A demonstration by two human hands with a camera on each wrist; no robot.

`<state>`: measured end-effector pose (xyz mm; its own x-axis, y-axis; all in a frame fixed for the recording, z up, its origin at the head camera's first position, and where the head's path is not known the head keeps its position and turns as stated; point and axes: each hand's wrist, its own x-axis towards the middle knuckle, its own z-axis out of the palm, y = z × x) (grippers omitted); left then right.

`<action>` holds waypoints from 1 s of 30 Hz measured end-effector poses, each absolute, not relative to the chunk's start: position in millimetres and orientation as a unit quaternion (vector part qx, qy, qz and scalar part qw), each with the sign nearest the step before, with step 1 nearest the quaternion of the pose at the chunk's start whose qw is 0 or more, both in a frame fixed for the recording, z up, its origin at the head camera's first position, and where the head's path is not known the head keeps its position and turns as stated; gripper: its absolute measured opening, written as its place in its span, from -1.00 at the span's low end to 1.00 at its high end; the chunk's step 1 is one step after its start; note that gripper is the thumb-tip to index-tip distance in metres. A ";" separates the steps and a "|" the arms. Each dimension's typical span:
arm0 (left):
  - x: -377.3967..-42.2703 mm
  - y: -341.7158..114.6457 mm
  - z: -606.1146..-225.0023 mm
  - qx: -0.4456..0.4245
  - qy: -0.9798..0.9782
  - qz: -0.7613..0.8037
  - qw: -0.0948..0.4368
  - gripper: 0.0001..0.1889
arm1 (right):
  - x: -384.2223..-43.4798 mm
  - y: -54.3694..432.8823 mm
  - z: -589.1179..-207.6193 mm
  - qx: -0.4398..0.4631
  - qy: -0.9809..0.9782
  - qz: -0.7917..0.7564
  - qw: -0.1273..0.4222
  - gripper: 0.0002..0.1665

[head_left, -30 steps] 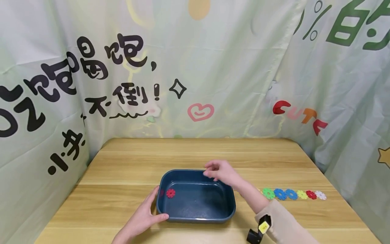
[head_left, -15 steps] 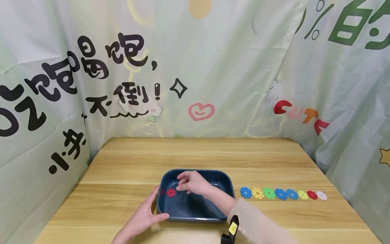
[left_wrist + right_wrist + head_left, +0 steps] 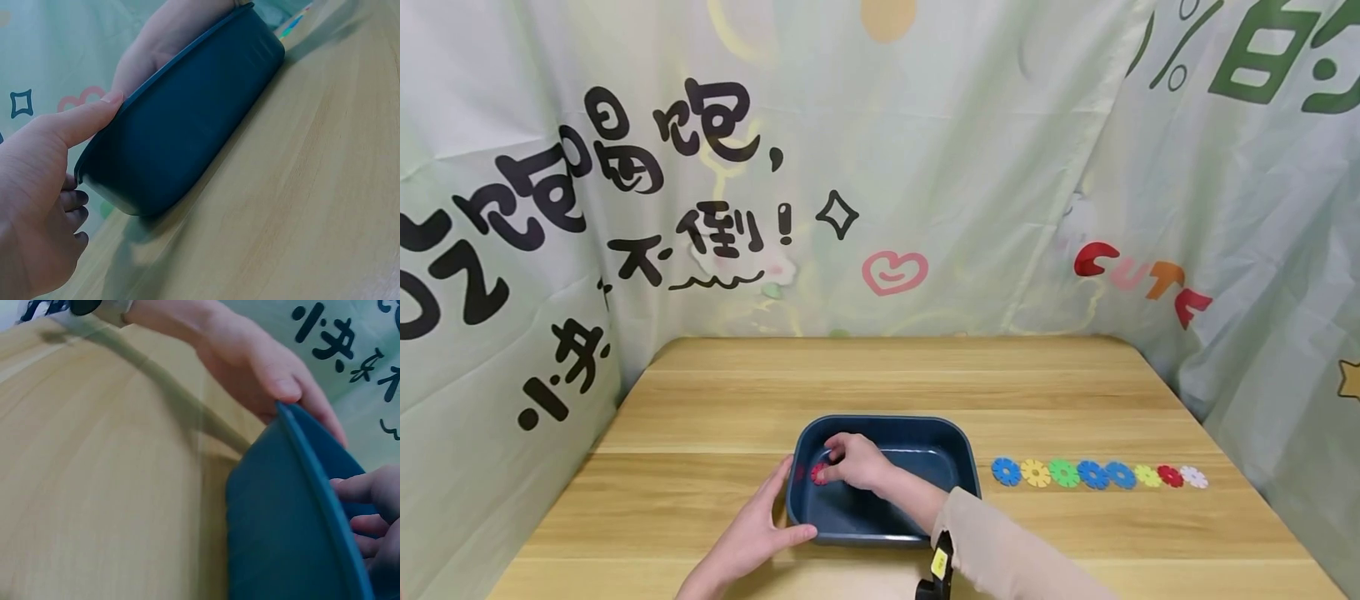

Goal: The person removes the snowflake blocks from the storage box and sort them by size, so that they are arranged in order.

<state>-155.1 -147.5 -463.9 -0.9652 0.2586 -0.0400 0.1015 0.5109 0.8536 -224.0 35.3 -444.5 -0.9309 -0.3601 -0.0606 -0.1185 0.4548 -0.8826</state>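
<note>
My left hand [image 3: 752, 529] grips the near left corner of a dark blue plastic tub [image 3: 887, 540], its thumb on the front rim and its other fingers along the outer left wall. A red notched plastic disc [image 3: 817, 474] lies inside near that left wall. Reaching over the front right of the tub, my right hand [image 3: 859, 463] is low inside, thumb tip overlapping the disc and the index finger apart above it. In the right wrist view the tub wall [image 3: 281, 519] partly hides my right fingers [image 3: 369, 487].
To the tub's right, several notched discs lie in a row on the wooden table [image 3: 887, 375]: blue [image 3: 1006, 472], yellow [image 3: 1036, 473], green [image 3: 1063, 472], more blue, pale yellow, red [image 3: 1169, 476] and white [image 3: 1194, 477]. A printed curtain [image 3: 970, 208] hangs behind and at the sides.
My right hand has moved left and down, from above the tub's back right rim to the red disc inside. My left hand has stayed at the corner.
</note>
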 end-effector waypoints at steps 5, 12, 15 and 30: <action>-156.0 -146.8 -464.0 0.099 0.869 0.479 0.082 0.03 | -226.2 33.5 -452.7 -0.161 0.873 -0.449 0.099 -0.52; -155.0 -146.3 -463.7 0.093 0.867 0.481 0.089 0.03 | -230.5 31.2 -459.8 -0.177 0.907 -0.376 0.069 -0.58; -154.5 -146.4 -464.6 0.095 0.865 0.484 0.090 0.02 | -230.0 30.7 -462.0 -0.177 0.917 -0.352 0.066 -0.61; -156.1 -147.5 -467.1 0.095 0.868 0.479 0.084 0.03 | -225.9 26.8 -458.7 -0.198 0.937 -0.284 0.048 -0.78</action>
